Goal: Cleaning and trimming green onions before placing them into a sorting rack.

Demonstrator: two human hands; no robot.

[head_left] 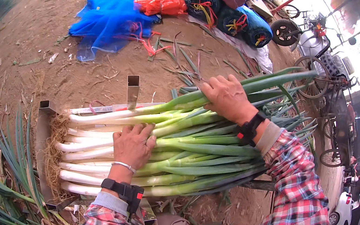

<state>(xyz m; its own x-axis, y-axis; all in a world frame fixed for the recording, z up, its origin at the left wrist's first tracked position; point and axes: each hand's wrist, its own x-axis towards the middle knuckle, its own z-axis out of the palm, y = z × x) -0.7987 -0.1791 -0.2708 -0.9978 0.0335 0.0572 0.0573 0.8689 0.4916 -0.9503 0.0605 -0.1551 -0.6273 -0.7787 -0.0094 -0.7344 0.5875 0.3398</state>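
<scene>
A thick layer of long green onions [174,151] lies side by side in a metal frame [44,138]. Their white stems and brown roots [55,154] are on the left, their green leaves on the right. My left hand [132,147] rests on the white stems, its fingers slightly bent and a little apart. Over the far side of the layer, my right hand [227,96] has its fingers round the green part of a green onion [176,105]; its fingertips are partly hidden. That stalk runs along the frame's far edge, beside a short upright metal post [132,91].
More green onions [15,171] lie on the ground at the lower left. Blue netting [115,17], a red-orange bundle [164,5] and several blue rolls [201,5] are beyond the frame. Bicycles [315,77] and a white car [342,218] stand at the right.
</scene>
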